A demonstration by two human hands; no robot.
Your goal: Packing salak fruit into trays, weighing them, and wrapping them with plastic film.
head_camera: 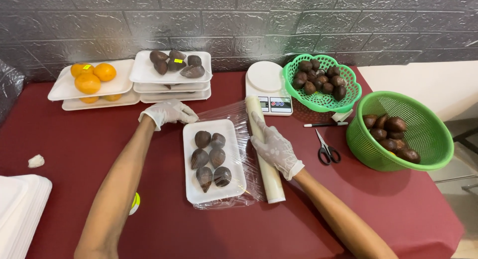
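Both gloved hands flank the fruit tray (211,189): left hand (168,112), right hand (275,147).

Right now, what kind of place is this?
Likely a small fruit-packing station: a kitchen scale, a cling film roll under the right hand, and foam trays of brown fruit on a red table.

- The tray (190,162) with fruit sits mid-frame, on the wrap (239,120).
- The roll (266,162) lies just right of it.
- The scale (268,87) is above it.
- Two baskets (423,112) sit at right.
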